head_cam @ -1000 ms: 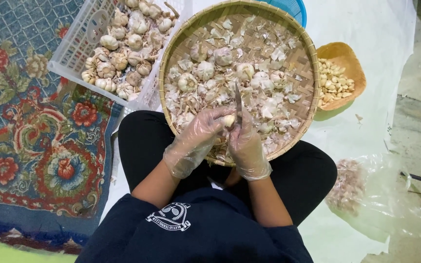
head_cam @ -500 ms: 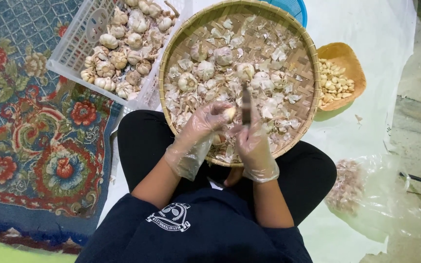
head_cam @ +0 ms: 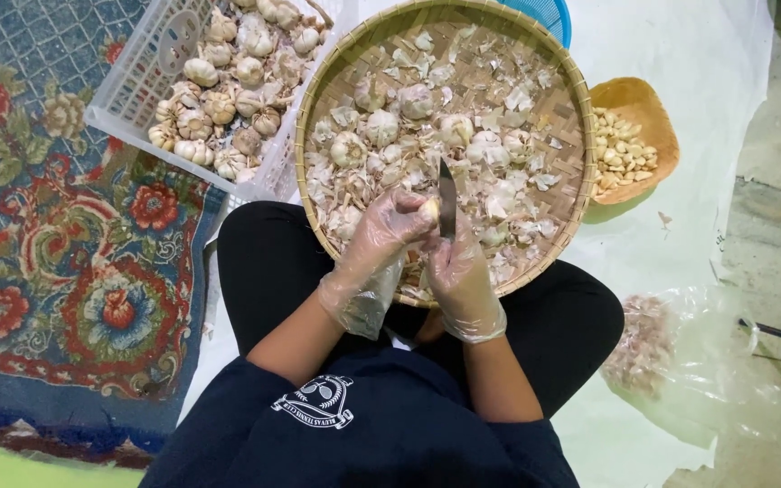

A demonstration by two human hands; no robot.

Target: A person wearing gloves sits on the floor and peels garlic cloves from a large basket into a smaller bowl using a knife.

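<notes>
Loose plastic gloves are the risk: left hand point(head_cam: 389, 228) pinches a garlic clove point(head_cam: 429, 210) over the woven tray's point(head_cam: 580, 163) near edge, right hand point(head_cam: 459, 267) clamped on the knife point(head_cam: 446, 199), blade beside fingertips, so a slip likely nicks them.

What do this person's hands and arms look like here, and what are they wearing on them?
Both the left hand and the right hand wear thin, clear, loose plastic gloves that crinkle and bunch at the wrists. The forearms are bare below them. Dark navy short sleeves cover the upper arms; the shirt carries a small white emblem.
</notes>
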